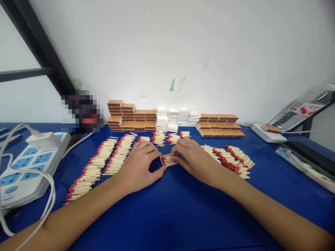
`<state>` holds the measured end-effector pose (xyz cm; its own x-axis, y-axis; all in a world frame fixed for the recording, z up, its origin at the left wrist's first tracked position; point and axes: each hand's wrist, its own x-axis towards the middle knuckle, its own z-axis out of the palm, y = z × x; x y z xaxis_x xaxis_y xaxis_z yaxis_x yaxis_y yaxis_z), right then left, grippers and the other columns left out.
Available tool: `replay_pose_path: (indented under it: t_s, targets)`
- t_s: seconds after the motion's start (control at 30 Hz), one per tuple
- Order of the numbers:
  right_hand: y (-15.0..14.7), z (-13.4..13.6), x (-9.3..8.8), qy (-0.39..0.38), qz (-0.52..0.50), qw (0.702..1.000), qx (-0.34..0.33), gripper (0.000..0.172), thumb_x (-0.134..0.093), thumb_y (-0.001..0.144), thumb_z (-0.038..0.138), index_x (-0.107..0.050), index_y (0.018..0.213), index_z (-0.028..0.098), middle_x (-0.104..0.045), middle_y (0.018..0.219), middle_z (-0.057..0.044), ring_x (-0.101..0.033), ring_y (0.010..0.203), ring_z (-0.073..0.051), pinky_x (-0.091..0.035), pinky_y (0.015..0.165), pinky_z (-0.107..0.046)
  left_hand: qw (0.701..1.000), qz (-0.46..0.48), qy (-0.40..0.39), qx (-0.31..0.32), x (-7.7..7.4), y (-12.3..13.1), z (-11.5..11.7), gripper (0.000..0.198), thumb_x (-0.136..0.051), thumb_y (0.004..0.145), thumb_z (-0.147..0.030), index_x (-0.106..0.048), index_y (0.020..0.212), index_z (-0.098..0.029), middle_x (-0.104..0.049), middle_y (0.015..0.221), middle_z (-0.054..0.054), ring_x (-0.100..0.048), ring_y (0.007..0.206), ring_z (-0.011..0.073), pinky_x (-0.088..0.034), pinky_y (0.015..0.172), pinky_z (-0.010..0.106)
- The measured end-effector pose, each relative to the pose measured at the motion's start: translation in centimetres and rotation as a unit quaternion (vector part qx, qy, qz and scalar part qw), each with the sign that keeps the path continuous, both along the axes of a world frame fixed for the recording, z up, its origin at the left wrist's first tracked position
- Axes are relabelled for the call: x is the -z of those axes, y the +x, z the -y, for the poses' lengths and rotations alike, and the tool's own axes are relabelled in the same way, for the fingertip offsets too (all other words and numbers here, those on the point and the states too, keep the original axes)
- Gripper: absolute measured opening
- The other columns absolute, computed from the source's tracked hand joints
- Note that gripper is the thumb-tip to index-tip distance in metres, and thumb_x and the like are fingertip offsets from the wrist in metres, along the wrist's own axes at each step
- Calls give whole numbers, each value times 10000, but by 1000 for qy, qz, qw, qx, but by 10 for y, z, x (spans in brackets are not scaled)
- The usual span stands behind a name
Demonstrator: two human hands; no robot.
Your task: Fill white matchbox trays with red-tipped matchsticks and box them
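No text is reading clearly: print is blurring on matchboxes beyond the left hand and on a bottle right of the right hand.

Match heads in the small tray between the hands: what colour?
Red match heads, on pale sticks. Best seen in the head view.

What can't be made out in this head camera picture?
Head view:
Open matchbox tray, right end: hidden by the right hand.
Match pile behind the left hand, near end: hidden by that hand.
Printing on the brown matchboxes: too small to read.
Power strip, left side: cut off by the picture's edge.
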<state>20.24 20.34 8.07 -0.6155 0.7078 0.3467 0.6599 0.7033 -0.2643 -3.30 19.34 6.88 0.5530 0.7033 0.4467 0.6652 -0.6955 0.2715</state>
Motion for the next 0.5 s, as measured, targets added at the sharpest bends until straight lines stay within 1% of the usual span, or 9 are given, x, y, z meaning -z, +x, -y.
replay_pose_path:
  t_s: [0.13,0.3,0.5]
  targets:
    - [0,-4,3,3,-10,1000,-12,103,-580,1054,234,-624,961,222,-664,991,-81,-576,969,-252,-458,904,-424,1000,13,-1,10,-1,0,1,182,-700,940,-349,-737,1049,-208,-739,1060,73,-619,1123,283,-466,1074,517]
    - [15,-10,-2,6,-55,998,-1,134,-577,1054,274,-632,941,224,-639,944,-77,-568,939,-250,-470,844,-406,1000,17,-3,9,0,0,3,207,-704,935,-342,-740,1089,-209,-740,1070,76,-621,1138,288,-460,1070,523]
    - [17,-10,0,-52,-73,996,-4,86,-642,1020,292,-655,953,242,-640,967,-65,-577,966,-242,-491,827,-387,999,23,-7,27,1,-1,3,200,-695,938,-324,-731,1101,-214,-739,1086,68,-610,1165,278,-466,1066,499]
